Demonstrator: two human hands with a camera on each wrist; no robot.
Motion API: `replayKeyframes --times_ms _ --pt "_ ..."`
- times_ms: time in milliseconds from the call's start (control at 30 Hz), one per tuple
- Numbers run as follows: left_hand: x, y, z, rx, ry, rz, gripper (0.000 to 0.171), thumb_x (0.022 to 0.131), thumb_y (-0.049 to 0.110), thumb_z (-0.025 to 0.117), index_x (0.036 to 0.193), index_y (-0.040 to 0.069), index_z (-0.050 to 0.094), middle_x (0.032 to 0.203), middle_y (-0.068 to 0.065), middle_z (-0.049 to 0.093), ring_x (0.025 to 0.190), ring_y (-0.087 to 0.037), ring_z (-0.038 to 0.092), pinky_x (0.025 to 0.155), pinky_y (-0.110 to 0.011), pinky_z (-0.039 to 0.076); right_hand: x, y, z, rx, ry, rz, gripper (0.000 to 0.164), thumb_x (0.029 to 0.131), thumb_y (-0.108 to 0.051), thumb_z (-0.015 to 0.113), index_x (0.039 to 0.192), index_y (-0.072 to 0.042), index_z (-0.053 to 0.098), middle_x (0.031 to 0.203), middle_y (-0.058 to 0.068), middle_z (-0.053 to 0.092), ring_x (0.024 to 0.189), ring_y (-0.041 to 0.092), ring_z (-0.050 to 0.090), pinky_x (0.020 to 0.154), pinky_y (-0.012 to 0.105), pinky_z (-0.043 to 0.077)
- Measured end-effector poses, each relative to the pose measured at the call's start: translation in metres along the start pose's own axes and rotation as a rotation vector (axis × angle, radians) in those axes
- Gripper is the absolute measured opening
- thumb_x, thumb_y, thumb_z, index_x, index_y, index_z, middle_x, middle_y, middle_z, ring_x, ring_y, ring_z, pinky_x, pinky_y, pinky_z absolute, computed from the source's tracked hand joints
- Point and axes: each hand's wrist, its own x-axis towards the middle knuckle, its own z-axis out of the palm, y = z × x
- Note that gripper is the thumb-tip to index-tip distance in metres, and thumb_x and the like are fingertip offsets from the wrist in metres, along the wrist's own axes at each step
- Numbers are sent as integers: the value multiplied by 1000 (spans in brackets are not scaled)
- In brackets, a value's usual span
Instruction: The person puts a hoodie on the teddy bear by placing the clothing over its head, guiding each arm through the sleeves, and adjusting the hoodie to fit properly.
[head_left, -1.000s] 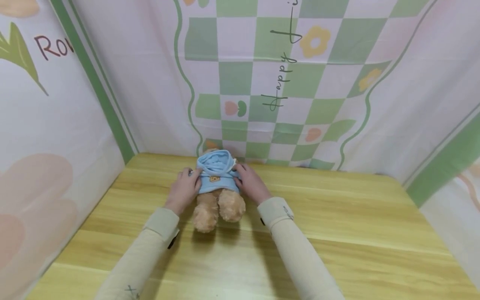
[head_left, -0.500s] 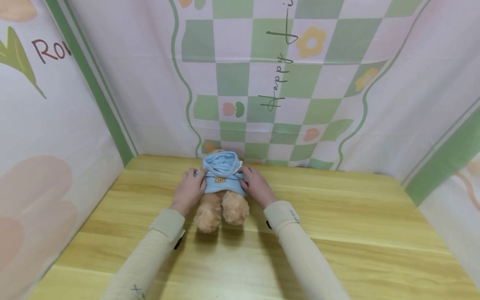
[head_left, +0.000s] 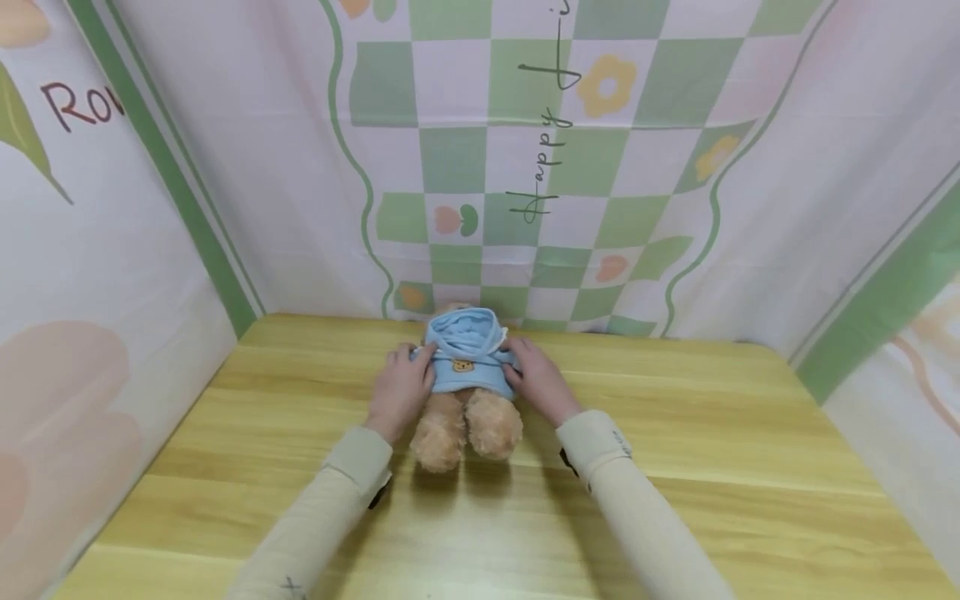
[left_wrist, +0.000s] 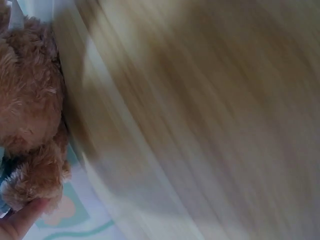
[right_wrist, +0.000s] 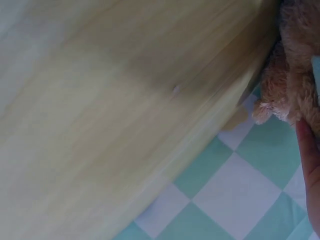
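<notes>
A teddy bear [head_left: 492,425] with light brown fur wears a blue hoodie [head_left: 480,379] bearing a small bear-face patch. Its legs point toward me, and the bunched hood [head_left: 467,332] covers most of its head. My left hand [head_left: 402,385] grips its left-hand side by the sleeve, thumb in front. On the other side my right hand [head_left: 542,379] pinches the opposite sleeve. In the left wrist view a fingertip presses into brown fur [left_wrist: 35,175] at the lower left. The right wrist view has a finger [right_wrist: 307,145] against the fur at the right edge.
The bear is at the back of a light wooden table [head_left: 697,467], close to a green-and-white checkered cloth backdrop [head_left: 517,225]. A printed cloth wall [head_left: 150,275] rises along the left side, with another cloth panel [head_left: 892,333] at the right.
Both hands have shifted the teddy bear to the right along the back of the table, keeping their hold on its sides. The head view has turned slightly.
</notes>
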Motion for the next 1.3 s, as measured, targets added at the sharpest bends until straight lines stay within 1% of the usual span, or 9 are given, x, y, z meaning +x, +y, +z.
replayKeyframes --times_ms 100,300,467,600,700,867,1067,1300 --pt "0 8 5 -16 13 9 35 100 24 45 132 19 56 121 -20 55 106 -38 57 71 -46 56 -5 7 -5 -1 12 16 23 93 -10 57 115 -4 58 115 19 60 109 34 58 92 48 49" --pt "0 22 13 -41 61 35 34 98 22 46 129 19 58 117 -19 58 102 -38 58 67 -46 56 -14 18 -15 3 24 33 24 92 -11 58 115 -4 59 117 20 60 111 34 58 94 49 48" --pt "0 33 15 -58 74 48 32 98 21 47 127 18 60 115 -19 59 99 -38 59 71 -45 56 -20 25 -24 12 25 49 24 91 -11 59 114 -4 60 117 20 61 110 33 58 93 49 48" --pt "1 42 17 -63 64 50 31 98 22 47 126 19 60 115 -18 59 99 -36 58 69 -44 56 -25 31 -29 -2 29 64 24 91 -11 58 113 -3 60 116 20 61 109 34 58 92 49 49" --pt "2 47 19 -68 43 48 32 99 22 46 128 20 59 116 -17 59 101 -36 58 66 -43 56 -28 35 -33 -4 30 87 25 91 -11 58 114 -3 60 117 20 61 111 34 57 93 48 49" --pt "2 56 21 -87 16 69 32 99 22 46 128 19 59 116 -18 58 100 -34 58 68 -42 55 -35 38 -41 13 48 126 25 87 -11 59 111 -3 61 118 19 61 110 34 58 91 49 49" --pt "1 63 25 -85 7 94 32 99 23 46 128 20 58 114 -16 60 98 -32 58 68 -41 54 -42 43 -49 5 64 133 25 85 -11 60 109 -5 63 116 18 63 109 34 59 92 49 49" --pt "0 71 29 -83 -26 118 33 99 24 45 129 20 57 115 -16 60 100 -32 58 70 -41 55 -52 52 -55 2 59 148 26 85 -11 60 110 -3 63 115 19 63 108 34 59 93 50 48"
